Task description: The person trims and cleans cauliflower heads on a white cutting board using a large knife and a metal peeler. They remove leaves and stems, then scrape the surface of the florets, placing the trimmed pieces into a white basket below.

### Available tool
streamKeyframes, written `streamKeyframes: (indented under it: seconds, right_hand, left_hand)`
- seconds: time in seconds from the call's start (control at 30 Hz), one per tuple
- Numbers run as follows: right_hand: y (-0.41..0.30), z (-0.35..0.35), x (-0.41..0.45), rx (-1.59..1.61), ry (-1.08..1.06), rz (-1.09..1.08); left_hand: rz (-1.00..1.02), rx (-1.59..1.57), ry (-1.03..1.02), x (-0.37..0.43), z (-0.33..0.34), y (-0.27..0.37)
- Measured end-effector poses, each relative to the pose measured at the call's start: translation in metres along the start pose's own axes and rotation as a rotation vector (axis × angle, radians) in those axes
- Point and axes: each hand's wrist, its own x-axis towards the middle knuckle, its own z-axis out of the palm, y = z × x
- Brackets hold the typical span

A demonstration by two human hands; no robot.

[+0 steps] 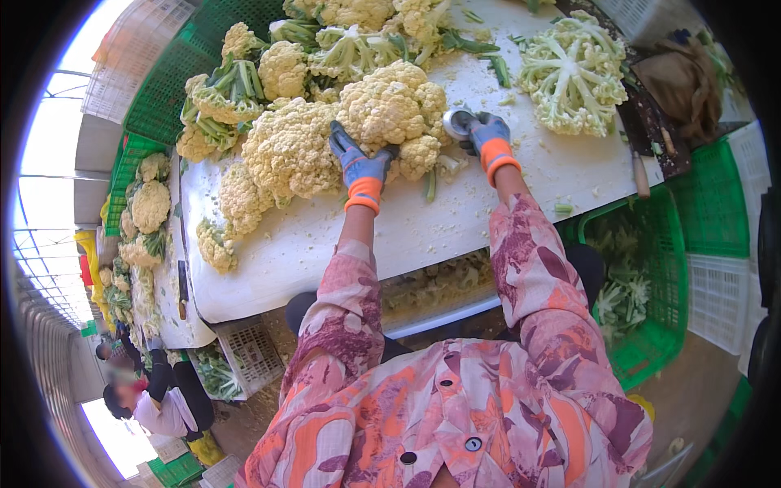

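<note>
Both hands wear grey-blue gloves with orange cuffs. My left hand (361,163), fingers spread, lies on the near side of a large cauliflower head (390,107); whether it grips it I cannot tell. At that head's right side, my right hand (488,134) is closed on a round metal tool (457,124), its handle hidden in the glove. Another large cauliflower (293,149) lies to the left, with smaller florets (216,244) nearer the table's edge. Crumbs and cut stems dot the white tabletop (427,226). An upturned cauliflower (572,73) shows its branching stalks at the right.
Leafy cauliflowers (226,91) are heaped at the back left. A wooden-handled knife (639,174) lies at the right edge, above a green crate (668,293) of trimmings. Under the table sits a container of pieces (439,290). Co-workers (161,402) are at another table, lower left.
</note>
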Motion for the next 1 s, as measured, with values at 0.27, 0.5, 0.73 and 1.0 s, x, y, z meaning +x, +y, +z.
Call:
streamKeyframes:
  seconds: [0.27,0.5,0.73,1.0]
  right_hand:
    - [-0.007,-0.001,-0.017,0.138,0.072,-0.103]
    - [0.02,-0.06,0.009,-0.496,0.279,-0.174]
    - [-0.001,0.024,-0.045,-0.749,-0.061,-0.485]
    - [0.019,-0.109,-0.019,-0.627,0.143,-0.096]
  left_hand:
    - [-0.093,0.035,0.019,-0.001,-0.001,0.001]
    - [-0.142,0.045,0.002,0.004,0.001,0.002]
    - [-0.161,0.056,-0.021,0.0,0.003,0.013]
    - [-0.049,0.143,-0.018,0.017,0.002,-0.003]
